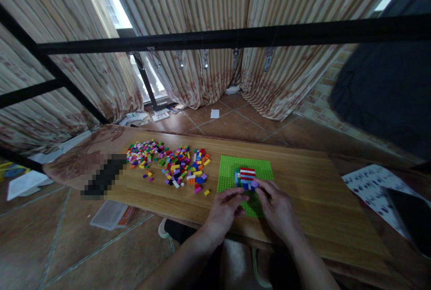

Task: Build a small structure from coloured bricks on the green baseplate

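Note:
A green baseplate [227, 171] lies on the wooden table. On it stands a small build of bricks [247, 173] with red and white stripes on top and blue bricks at its front. My right hand [276, 204] is at the build's right front corner, its thumb and fingers closed round a purple brick [254, 183]. At the front left of the build is my left hand [225, 209], fingers bent together over the plate; whatever lies between its fingertips is too small to make out.
Piles of loose coloured bricks [178, 164] spread over the left half of the wooden table [303, 182]. A printed sheet [367, 191] and a dark tablet [409, 218] lie at the right. A clear plastic box [109, 214] is on the floor.

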Motion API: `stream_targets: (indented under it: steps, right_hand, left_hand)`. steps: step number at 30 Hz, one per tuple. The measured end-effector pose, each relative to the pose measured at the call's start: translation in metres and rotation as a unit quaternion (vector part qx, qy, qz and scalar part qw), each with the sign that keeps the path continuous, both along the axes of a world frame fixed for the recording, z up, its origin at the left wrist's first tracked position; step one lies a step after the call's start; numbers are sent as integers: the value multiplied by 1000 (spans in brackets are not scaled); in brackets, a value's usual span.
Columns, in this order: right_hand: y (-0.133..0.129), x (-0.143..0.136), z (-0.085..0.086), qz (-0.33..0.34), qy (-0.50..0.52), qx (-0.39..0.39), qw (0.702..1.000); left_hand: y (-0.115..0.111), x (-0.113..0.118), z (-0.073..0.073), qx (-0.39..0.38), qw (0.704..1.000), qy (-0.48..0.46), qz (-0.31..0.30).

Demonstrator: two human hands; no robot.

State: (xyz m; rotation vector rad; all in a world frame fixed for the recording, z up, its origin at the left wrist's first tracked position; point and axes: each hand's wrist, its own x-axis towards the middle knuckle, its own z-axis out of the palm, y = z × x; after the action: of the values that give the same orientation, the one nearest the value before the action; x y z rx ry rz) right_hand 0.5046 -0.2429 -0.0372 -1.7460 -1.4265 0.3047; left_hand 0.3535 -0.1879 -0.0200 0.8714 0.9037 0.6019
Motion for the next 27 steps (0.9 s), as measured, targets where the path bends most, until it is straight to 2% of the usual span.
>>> stream_targets:
  steps: [4,10,15,20,27]
  right_hand:
    - [-2,18,-6,-61,-29,-17,998]
    - [-1,13,-10,-29,-74,-52,996]
    - [1,7,-11,-23,-113,-51,992]
    - [0,7,-12,-19,-117,-44,992]
    - [1,5,-16,-22,-111,-60,992]
  left_hand:
    - [6,-1,-8,55,997,42,22]
    - [17,0,-25,206,973,103,5]
    - [14,6,-19,324,932,157,-51]
    - [9,15,-13,354,910,194,-88]
    - [5,19,-14,374,898,211,-96]
